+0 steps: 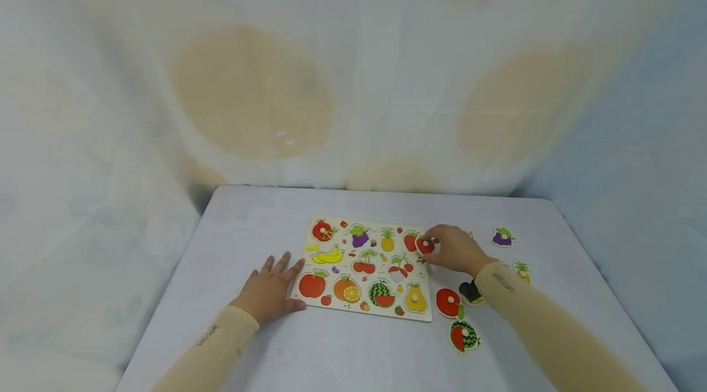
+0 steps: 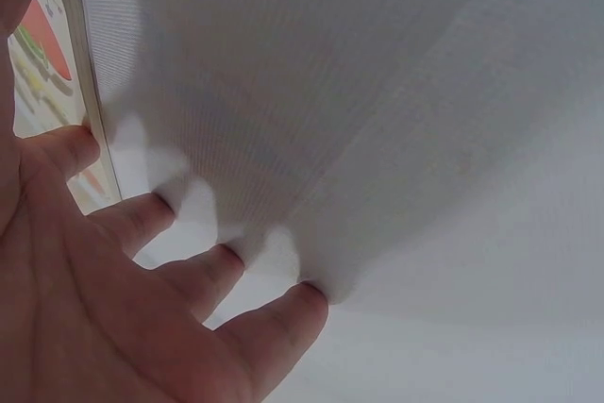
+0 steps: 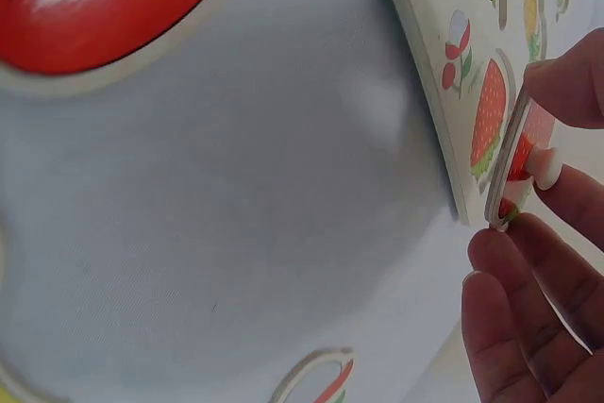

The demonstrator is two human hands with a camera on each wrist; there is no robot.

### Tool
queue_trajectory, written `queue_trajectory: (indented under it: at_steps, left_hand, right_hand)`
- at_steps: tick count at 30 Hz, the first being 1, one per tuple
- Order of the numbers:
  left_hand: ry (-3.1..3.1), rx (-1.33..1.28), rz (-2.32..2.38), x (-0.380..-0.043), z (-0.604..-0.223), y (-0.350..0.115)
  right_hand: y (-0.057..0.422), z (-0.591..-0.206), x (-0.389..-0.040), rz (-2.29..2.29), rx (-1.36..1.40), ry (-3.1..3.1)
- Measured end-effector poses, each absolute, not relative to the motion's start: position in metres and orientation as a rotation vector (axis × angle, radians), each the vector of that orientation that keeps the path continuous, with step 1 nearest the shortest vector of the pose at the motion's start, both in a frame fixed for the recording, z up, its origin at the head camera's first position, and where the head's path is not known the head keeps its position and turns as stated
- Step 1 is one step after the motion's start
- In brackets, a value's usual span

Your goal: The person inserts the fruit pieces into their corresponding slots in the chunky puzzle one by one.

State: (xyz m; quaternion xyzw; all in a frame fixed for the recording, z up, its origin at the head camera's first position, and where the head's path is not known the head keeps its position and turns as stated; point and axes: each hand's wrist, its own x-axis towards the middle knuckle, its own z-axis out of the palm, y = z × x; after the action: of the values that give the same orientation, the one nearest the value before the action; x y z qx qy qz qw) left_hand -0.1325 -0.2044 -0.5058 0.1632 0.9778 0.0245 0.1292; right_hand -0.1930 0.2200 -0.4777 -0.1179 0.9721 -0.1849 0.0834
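A wooden fruit puzzle board [image 1: 418, 317] lies on the table. My right hand [image 1: 457, 251] is at its upper right corner, pinching a strawberry puzzle piece [image 1: 424, 246]. In the right wrist view the piece [image 3: 521, 158] stands tilted on edge, thumb at one side and fingers at its white knob and lower rim. It is close beside the printed strawberry [image 3: 489, 110] of the board. My left hand [image 1: 269, 291] rests with spread fingers at the board's left edge, fingertips right at the rim. A pear piece [image 1: 415, 300] with a knob sits in the board's lower right.
Loose pieces lie right of the board: a red apple [image 1: 446, 302], a watermelon [image 1: 463, 338], grapes [image 1: 502, 237] and a pineapple [image 1: 521, 269]. A dark piece [image 1: 469, 291] is partly hidden by the right sleeve [image 1: 530, 306]. A draped cloth [image 1: 386, 103] rises behind the table.
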Motion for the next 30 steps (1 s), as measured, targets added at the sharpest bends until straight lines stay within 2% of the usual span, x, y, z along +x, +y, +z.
queue_trajectory:
  at_steps: [12,30]
  left_hand:
    - [2.842,0.453,0.068,-0.132,-0.506,-0.204]
    - [2.857,0.472,0.042,-0.132,-0.509,-0.205]
  right_hand:
    - [0.199,-0.488,-0.204,-0.561,-0.154,2.941]
    - [0.192,-0.496,-0.206,-0.566,-0.162,2.964]
